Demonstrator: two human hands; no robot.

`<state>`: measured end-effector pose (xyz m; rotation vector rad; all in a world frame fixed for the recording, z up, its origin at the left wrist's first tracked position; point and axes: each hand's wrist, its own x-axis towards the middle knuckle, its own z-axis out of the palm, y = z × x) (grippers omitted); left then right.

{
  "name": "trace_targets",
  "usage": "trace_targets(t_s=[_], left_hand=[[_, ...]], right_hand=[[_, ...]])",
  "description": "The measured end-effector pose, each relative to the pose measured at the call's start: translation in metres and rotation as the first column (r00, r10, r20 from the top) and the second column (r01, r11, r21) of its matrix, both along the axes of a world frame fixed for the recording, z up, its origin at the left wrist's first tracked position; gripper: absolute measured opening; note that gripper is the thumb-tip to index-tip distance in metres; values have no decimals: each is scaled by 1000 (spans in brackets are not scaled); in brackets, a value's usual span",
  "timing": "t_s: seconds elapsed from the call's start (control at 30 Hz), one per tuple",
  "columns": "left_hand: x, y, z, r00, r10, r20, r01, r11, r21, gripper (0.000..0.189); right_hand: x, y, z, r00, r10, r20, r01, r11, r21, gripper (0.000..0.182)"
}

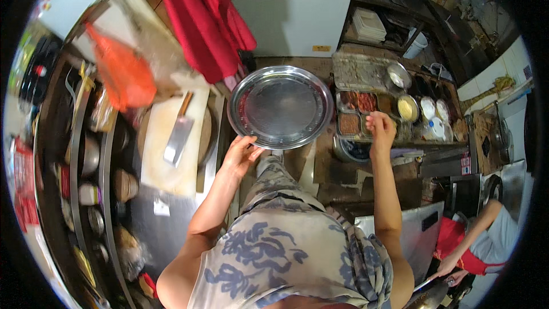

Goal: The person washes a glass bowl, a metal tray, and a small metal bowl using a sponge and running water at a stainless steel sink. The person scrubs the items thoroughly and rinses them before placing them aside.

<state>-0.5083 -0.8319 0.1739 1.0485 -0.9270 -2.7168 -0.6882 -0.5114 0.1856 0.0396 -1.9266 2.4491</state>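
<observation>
My left hand (pixel 243 153) grips the near left rim of a round metal tray (pixel 281 105), thumb on top, held out in front of me. The tray holds nothing. My right hand (pixel 381 126) is raised over the near edge of a station of metal ingredient pans, fingers bent and partly together; whether it holds something small cannot be told. Around it lie a pan of red food pieces (pixel 366 101), a pan of brown minced food (pixel 349 124) and a bowl of yellow paste (pixel 407 108). Left of the tray, a cleaver (pixel 178 139) rests on a white cutting board (pixel 156 154).
An orange plastic bag (pixel 124 77) and red cloth (pixel 201 21) hang at upper left. Shelves with bowls and packets line the left. A white chest freezer (pixel 291 21) stands ahead. At lower right a co-worker in a red apron (pixel 450 240) handles a wok (pixel 431 296).
</observation>
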Motion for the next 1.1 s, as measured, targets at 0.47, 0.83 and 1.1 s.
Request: trace_targets(t_s=[0.47,0.83,1.1], left_hand=[[-526,-88,9,938,-346,19,335,918,211,30],[-808,-121,19,742,-654,-148,599,746,-290,18],[-1007,-66,19,652,-735,-183,758,639,134,15]], right_hand=[[-185,3,-88,580,-731,360,774,632,35,19],[-569,-100,-45,873,-419,250,460,878,-135,18],[-695,-57,-58,737,-614,284,666,731,-149,16]])
